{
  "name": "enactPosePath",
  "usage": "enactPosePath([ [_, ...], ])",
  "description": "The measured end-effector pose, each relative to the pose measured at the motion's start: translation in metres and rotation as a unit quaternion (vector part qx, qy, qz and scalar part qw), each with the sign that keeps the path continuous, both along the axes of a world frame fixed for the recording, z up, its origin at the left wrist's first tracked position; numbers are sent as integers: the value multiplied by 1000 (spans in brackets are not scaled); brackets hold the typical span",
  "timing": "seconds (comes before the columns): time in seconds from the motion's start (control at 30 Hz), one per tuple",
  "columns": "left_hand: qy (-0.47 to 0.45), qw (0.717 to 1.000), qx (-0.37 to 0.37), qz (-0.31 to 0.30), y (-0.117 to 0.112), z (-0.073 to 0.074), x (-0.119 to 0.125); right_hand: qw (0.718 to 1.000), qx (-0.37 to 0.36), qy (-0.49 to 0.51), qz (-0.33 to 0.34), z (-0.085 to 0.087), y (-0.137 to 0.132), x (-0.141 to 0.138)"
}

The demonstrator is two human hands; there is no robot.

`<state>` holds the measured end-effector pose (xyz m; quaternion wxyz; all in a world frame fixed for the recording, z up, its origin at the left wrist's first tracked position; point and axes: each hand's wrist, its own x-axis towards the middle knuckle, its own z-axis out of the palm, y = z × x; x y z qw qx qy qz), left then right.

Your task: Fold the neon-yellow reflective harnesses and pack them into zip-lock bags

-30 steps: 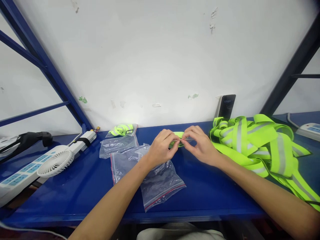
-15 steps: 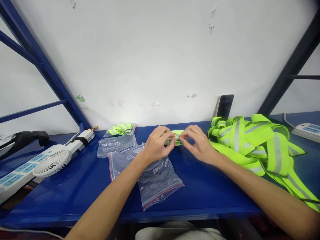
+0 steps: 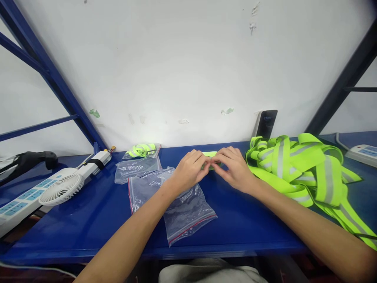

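Observation:
My left hand [image 3: 188, 171] and my right hand [image 3: 232, 167] meet fingertip to fingertip at the middle of the blue table [image 3: 88, 220], both pinched on a small clear bag holding a folded neon-green strap [image 3: 209, 154]. Most of that bag is hidden behind my fingers. Under my left wrist lie several empty clear zip bags [image 3: 182, 208] with red seal lines. A heap of loose neon-green reflective straps [image 3: 306, 169] lies just right of my right hand.
A filled bag of green strap [image 3: 143, 150] and another empty bag [image 3: 134, 168] lie at the back left. A white fan [image 3: 60, 188] rests on a power strip [image 3: 20, 198] at the left. A phone [image 3: 266, 124] leans on the wall; another power strip [image 3: 365, 150] sits far right.
My two hands have drawn closer together on the small bag, so less of the green strap shows between them. Nothing else on the table has moved.

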<state>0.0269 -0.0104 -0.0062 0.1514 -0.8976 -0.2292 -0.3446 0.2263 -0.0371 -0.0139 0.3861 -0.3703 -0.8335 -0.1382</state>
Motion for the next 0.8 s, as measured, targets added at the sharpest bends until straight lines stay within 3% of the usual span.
enactPosePath([
  [0.2,114,991,66,-14,0,18,-18,992,64,-107,-5,8,-1,12],
  [0.33,117,991,51,-43,2,29,-41,987,66,-145,2,22,-2,21],
  [0.53,65,993,78,-55,9,15,-45,959,87,-267,-34,27,6,19],
  [0.8,-3,993,115,-21,19,5,-56,951,77,-295,-44,21,22,30],
])
